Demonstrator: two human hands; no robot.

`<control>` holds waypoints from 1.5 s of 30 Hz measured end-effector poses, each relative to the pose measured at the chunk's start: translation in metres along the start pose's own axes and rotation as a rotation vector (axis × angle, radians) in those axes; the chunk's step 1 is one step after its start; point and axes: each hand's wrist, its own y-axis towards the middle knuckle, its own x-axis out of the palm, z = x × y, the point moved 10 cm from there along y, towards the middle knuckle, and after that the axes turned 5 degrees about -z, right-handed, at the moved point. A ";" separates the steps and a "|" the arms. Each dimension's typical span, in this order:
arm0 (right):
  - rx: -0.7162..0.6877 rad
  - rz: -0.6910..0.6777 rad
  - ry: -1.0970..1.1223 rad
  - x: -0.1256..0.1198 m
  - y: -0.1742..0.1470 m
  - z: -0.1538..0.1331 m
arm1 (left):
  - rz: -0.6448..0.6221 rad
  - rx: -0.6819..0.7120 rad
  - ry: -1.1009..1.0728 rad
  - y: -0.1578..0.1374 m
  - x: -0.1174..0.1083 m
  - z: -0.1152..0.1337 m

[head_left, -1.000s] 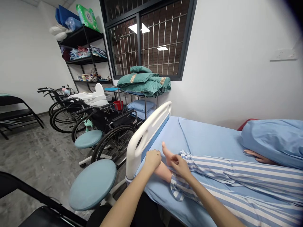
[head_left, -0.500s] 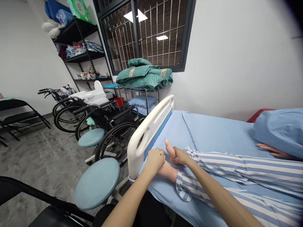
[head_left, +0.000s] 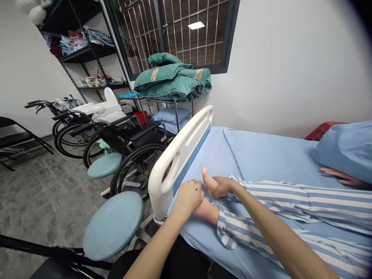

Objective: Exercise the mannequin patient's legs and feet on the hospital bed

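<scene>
Two bare feet lie near the foot end of a bed with a light blue sheet (head_left: 203, 155). My left hand (head_left: 190, 195) is wrapped over the toe end of the near foot (head_left: 207, 211), hiding its toes. Around the ankle side of the far foot (head_left: 208, 182) my right hand (head_left: 222, 186) is closed, with the big toe pointing up beyond it. Blue and white striped trousers (head_left: 279, 195) cover both legs. At the right edge, a hand (head_left: 348, 177) shows from under a light blue cover (head_left: 347, 153).
A white bed end board (head_left: 165, 170) stands close left of the feet. Farther left are round blue stools (head_left: 113, 224), a wheelchair (head_left: 142, 166) and a black chair (head_left: 66, 263). Folded green quilts (head_left: 174, 81) lie on a rack below the window. A shelf (head_left: 87, 52) stands behind.
The view has shifted a little, so the stools, wheelchairs and quilts sit farther left and the background higher. Both hands keep their hold on the feet.
</scene>
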 end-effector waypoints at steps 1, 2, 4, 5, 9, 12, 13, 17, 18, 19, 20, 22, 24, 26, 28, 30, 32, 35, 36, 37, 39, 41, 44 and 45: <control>0.009 -0.010 0.003 0.000 0.001 0.001 | -0.008 0.004 -0.005 0.000 0.000 0.000; 0.028 -0.022 0.004 0.001 0.001 0.004 | -0.013 0.005 -0.010 0.001 0.000 0.001; 0.076 -0.045 0.008 0.002 0.002 0.009 | -0.013 0.000 -0.015 0.001 0.000 0.000; 0.090 -0.052 0.009 0.003 0.002 0.010 | -0.007 -0.005 -0.016 0.000 -0.001 0.000; 0.083 -0.045 -0.007 0.001 -0.001 0.007 | 0.008 -0.015 -0.029 -0.001 -0.002 -0.001; 0.082 -0.026 -0.029 0.001 -0.003 0.006 | 0.037 0.004 -0.021 -0.002 -0.008 0.002; 0.088 -0.005 -0.044 0.000 -0.004 0.006 | 0.063 0.013 -0.004 -0.002 -0.012 0.005; 0.126 0.096 -0.139 -0.004 -0.004 0.011 | 0.161 0.046 0.064 0.001 -0.027 0.023; 0.124 0.115 -0.172 -0.004 -0.003 0.012 | 0.166 0.044 0.066 0.004 -0.029 0.027; 0.119 0.128 -0.209 -0.004 -0.001 0.012 | 0.163 0.036 0.059 0.007 -0.029 0.031; 0.110 0.136 -0.245 -0.003 0.001 0.012 | 0.155 0.019 0.042 0.010 -0.029 0.032; 0.083 0.161 -0.307 -0.003 0.004 0.011 | 0.129 -0.035 -0.005 0.016 -0.027 0.031; 0.065 0.174 -0.343 -0.002 0.007 0.010 | 0.103 -0.076 -0.050 0.019 -0.023 0.027; 0.066 0.174 -0.352 -0.001 0.008 0.012 | 0.094 -0.082 -0.071 0.020 -0.021 0.024; 0.084 0.174 -0.341 -0.001 0.008 0.014 | 0.089 -0.067 -0.076 0.020 -0.020 0.023; 0.097 0.184 -0.330 -0.002 0.007 0.015 | 0.075 -0.062 -0.081 0.021 -0.019 0.022; 0.101 0.197 -0.319 -0.004 0.005 0.014 | 0.051 -0.063 -0.090 0.021 -0.018 0.021; 0.106 0.222 -0.303 -0.006 0.002 0.014 | 0.000 -0.057 -0.131 0.022 -0.016 0.020; 0.110 0.227 -0.305 -0.007 0.002 0.014 | -0.017 -0.056 -0.152 0.021 -0.016 0.019; 0.116 0.222 -0.310 -0.006 0.002 0.014 | -0.034 -0.055 -0.174 0.021 -0.015 0.019; 0.120 0.201 -0.323 -0.005 0.003 0.015 | -0.065 -0.055 -0.223 0.021 -0.015 0.016; 0.111 0.189 -0.319 -0.004 0.004 0.015 | -0.085 -0.053 -0.274 0.020 -0.015 0.015; 0.092 0.223 -0.292 -0.008 0.002 0.013 | -0.106 -0.036 -0.327 0.016 -0.015 0.015; 0.089 0.225 -0.277 -0.008 0.001 0.013 | -0.114 -0.025 -0.333 0.015 -0.015 0.017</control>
